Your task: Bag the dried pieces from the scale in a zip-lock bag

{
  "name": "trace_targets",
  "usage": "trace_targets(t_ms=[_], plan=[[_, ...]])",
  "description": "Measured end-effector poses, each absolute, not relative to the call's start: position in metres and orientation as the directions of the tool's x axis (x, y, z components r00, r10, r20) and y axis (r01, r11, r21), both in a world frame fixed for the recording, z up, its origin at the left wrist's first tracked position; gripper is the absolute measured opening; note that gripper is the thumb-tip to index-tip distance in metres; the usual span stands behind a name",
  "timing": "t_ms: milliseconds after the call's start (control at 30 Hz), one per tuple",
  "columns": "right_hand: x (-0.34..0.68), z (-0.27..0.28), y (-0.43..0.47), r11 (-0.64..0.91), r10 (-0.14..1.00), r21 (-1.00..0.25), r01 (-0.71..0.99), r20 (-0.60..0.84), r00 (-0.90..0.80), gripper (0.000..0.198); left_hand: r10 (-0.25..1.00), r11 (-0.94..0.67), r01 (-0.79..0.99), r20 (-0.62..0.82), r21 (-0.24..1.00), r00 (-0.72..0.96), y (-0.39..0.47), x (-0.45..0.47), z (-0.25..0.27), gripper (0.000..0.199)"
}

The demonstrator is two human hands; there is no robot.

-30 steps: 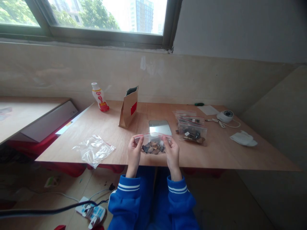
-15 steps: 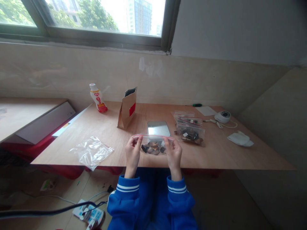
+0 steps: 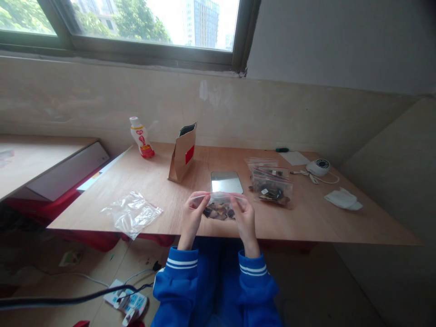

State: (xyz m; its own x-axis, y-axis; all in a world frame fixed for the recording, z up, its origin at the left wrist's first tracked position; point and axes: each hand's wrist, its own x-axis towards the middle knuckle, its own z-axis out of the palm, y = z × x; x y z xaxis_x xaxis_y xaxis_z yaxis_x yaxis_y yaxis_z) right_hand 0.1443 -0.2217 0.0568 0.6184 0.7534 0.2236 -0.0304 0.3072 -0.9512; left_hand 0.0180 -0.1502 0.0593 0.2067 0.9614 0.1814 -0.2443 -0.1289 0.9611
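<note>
- Head view: both hands are raised over the near edge of the wooden surface point(image 3: 306, 218), holding one small clear zip bag point(image 3: 218, 206) between them.
- The left hand point(image 3: 192, 217) is closed on the bag's left end, thumb and fingers pinched along the top strip.
- The right hand point(image 3: 243, 218) is closed on the right end the same way, fingers curled over the strip.
- The zip bag hangs upright just above the near edge, near its middle, with dark and brown pieces point(image 3: 220, 211) gathered in its lower half; whether the strip is pressed shut cannot be told.
- Just behind the bag, a flat grey scale point(image 3: 226, 181) with a shiny top lies on the surface.
- Right of the scale is a stack of filled zip bags point(image 3: 271, 185) with red strips and dark contents.
- Towards the near left corner lies a crumpled heap of empty clear bags point(image 3: 131, 213).
- A brown paper pouch point(image 3: 183, 154) with a red label stands open behind the scale to its left, and a small white and red bottle point(image 3: 141, 137) stands at the far left corner.
- By the right edge are a folded white cloth point(image 3: 343, 199), a round white device point(image 3: 318, 166) with a cord, a sheet of paper point(image 3: 295, 157) and a green pen point(image 3: 282, 149).
- Blue sleeves point(image 3: 254, 277) with white stripes cover both wrists.
</note>
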Motion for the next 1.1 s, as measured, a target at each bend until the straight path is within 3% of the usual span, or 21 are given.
trace_targets(t_ms=[433,667,800,933,1000,1100], plan=[[0.141,0.061,-0.226,0.178,0.725,-0.973,0.148,0.231,0.649,0.027,0.977,-0.126,-0.164,0.152,0.978,0.152,-0.148,0.014,0.060,0.027],[0.153,0.070,-0.231,0.210,0.768,-0.958,0.197,0.286,0.573,0.024,0.952,-0.219,-0.120,0.239,0.968,0.193,-0.155,0.009,0.079,0.024],[0.163,0.094,-0.247,0.227,0.708,-0.829,0.511,0.501,0.497,0.031,0.894,-0.371,-0.085,0.381,0.925,0.237,-0.159,0.006,0.091,0.018],[0.151,0.116,-0.254,0.168,0.681,-0.525,0.834,0.674,0.287,0.021,0.812,-0.514,-0.055,0.506,0.856,0.290,-0.164,0.008,0.094,0.010],[0.142,0.120,-0.252,0.155,0.700,-0.441,0.884,0.680,0.216,0.013,0.789,-0.548,-0.042,0.533,0.835,0.307,-0.167,0.009,0.094,0.010],[0.133,0.122,-0.248,0.152,0.714,-0.445,0.882,0.666,0.214,0.001,0.769,-0.583,-0.021,0.560,0.812,0.307,-0.170,0.008,0.093,0.011]])
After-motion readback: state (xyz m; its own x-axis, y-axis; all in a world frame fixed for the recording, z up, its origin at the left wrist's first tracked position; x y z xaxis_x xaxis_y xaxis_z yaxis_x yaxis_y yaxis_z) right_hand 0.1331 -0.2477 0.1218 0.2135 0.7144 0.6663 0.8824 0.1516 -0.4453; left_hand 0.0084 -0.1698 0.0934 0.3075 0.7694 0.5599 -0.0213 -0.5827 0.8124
